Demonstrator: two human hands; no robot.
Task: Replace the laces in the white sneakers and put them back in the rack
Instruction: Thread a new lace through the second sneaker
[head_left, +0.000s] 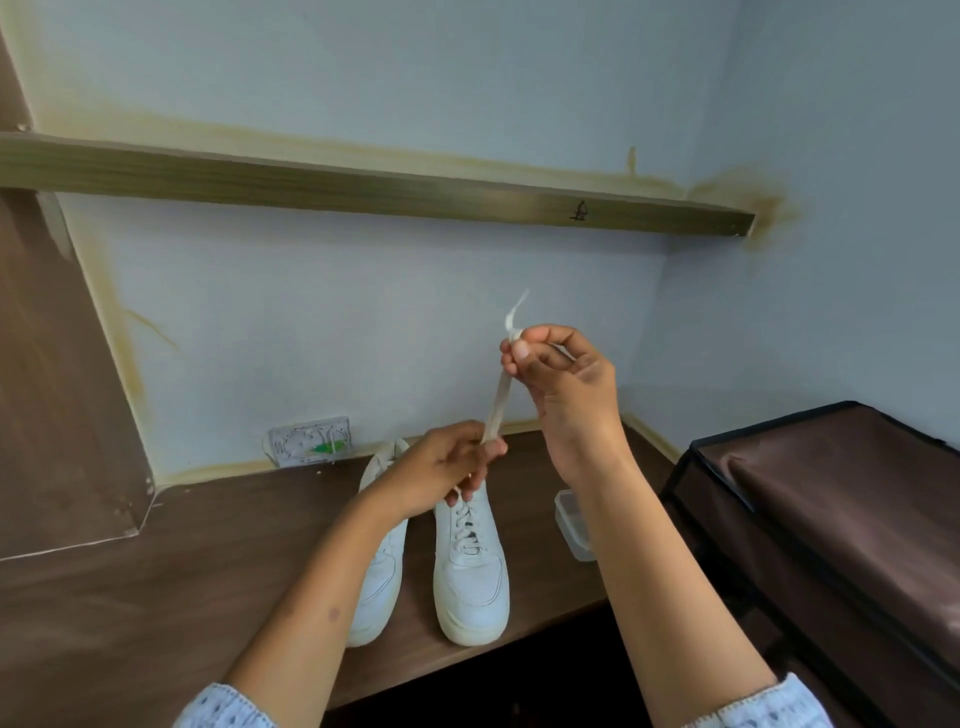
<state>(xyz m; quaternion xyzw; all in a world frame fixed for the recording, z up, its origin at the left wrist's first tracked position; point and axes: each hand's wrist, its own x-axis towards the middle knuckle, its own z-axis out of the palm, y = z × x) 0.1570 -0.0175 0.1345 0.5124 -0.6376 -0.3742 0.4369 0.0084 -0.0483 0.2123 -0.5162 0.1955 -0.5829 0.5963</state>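
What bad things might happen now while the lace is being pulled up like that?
The lace is stretched tight between the left hand and the right hand, above the right sneaker. A hard tug might tip that shoe or drag it off the desk edge, which is close. The loose end sticking up past the right hand's fingers could slip free. An elbow might knock the small plastic box beside the arm.

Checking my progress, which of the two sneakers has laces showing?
The right sneaker: laces cross its front. The left sneaker is mostly hidden behind the left arm.
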